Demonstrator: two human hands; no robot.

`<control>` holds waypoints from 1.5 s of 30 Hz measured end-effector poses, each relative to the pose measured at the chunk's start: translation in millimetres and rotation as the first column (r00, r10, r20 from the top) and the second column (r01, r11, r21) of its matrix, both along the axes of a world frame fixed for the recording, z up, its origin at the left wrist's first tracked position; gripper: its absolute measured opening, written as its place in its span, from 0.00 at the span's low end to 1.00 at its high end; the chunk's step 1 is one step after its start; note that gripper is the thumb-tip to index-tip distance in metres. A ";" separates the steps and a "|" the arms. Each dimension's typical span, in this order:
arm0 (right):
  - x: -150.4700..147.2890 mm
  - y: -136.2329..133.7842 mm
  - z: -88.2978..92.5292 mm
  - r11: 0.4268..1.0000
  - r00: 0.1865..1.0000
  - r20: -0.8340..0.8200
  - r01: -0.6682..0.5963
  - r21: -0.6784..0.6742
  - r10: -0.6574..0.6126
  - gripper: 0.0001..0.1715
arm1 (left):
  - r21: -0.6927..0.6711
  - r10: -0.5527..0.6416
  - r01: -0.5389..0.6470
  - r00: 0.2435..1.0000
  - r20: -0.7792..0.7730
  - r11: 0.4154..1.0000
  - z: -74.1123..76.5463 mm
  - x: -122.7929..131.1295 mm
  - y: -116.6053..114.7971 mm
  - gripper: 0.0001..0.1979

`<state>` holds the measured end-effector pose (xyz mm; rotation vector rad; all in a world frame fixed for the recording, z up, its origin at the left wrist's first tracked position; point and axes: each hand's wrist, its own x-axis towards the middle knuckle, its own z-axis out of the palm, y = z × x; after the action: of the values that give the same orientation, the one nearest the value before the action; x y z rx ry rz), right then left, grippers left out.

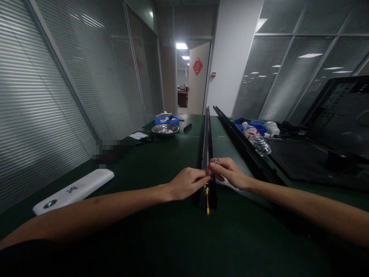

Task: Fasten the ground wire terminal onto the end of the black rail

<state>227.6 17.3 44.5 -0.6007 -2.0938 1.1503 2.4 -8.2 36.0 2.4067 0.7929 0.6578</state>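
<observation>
A long black rail (pixel 205 150) lies lengthwise down the green table, its near end below my hands. My left hand (pixel 188 183) reaches in from the left, thumb and forefinger pinched together over the rail near that end. From the right, my right hand (pixel 229 173) meets it with bent fingers closed at the rail's edge. A small shiny, clear-looking bit (pixel 215 161) shows at its fingertips, too small to name. What lies between the fingers is hidden. Just below them, a short yellow cable (pixel 207 202) with a connector end hangs out at the rail's near end.
A second black rail (pixel 245 138) runs along the right. Past it are a clear plastic bottle (pixel 258 141), blue bins (pixel 258 125) and a dark panel (pixel 305 157). A metal bowl (pixel 165 130) and a blue basket (pixel 166 120) stand far left; a white elongated device (pixel 75 190) lies near left.
</observation>
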 end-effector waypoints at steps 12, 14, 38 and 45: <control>0.8 0.4 3.9 0.998 0.999 -0.022 -0.033 0.049 0.034 0.24 | 0.004 0.015 -0.015 1.000 0.001 1.000 -2.5 1.4 -0.3 0.15; 1.0 -0.6 5.2 0.997 0.999 -0.030 -0.036 0.062 0.037 0.24 | 0.004 0.015 -0.015 1.000 0.014 1.000 -3.0 1.3 -0.3 0.15; 4.8 6.7 6.4 0.994 0.987 -0.116 -0.109 0.011 0.110 0.23 | 0.023 0.012 -0.011 1.000 -0.020 1.000 1.1 1.2 -2.4 0.16; 5.2 6.8 8.1 0.987 0.984 -0.080 -0.157 0.025 0.158 0.21 | 0.035 -0.007 0.008 1.000 -0.011 0.999 0.9 2.0 -0.7 0.14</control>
<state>232.8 24.1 52.6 -0.3778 -2.1092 1.2206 4.4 -8.9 36.9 2.4460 0.7829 0.6613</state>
